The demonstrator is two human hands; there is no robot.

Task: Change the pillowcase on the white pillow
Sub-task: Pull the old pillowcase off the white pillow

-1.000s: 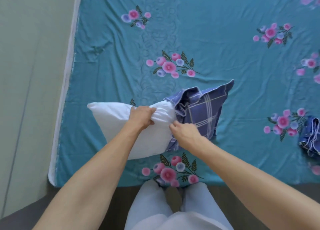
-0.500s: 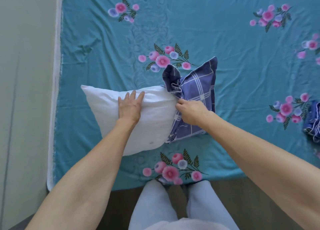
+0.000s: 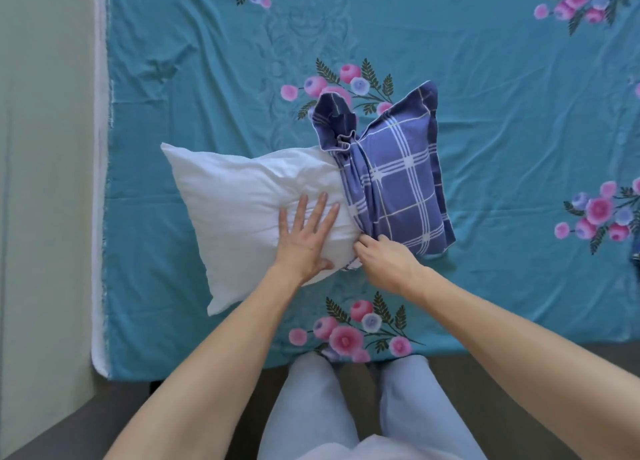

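A white pillow (image 3: 239, 210) lies on the bed, its left two thirds bare. A blue plaid pillowcase (image 3: 398, 179) covers its right end, bunched into folds at the top. My left hand (image 3: 306, 238) presses flat on the pillow near the case's edge, fingers straight and spread. My right hand (image 3: 384, 258) grips the near lower edge of the pillowcase with curled fingers, right beside the left hand.
The bed carries a teal sheet (image 3: 502, 96) printed with pink and blue flowers. A pale wall (image 3: 45, 182) runs along the left side of the bed. A bit of dark blue fabric (image 3: 636, 251) shows at the right frame edge. My legs stand at the bed's front edge.
My left hand let go of the pillow's top, went flat and slid down toward the near edge. My right hand moved down along the pillowcase's edge to its lower corner.
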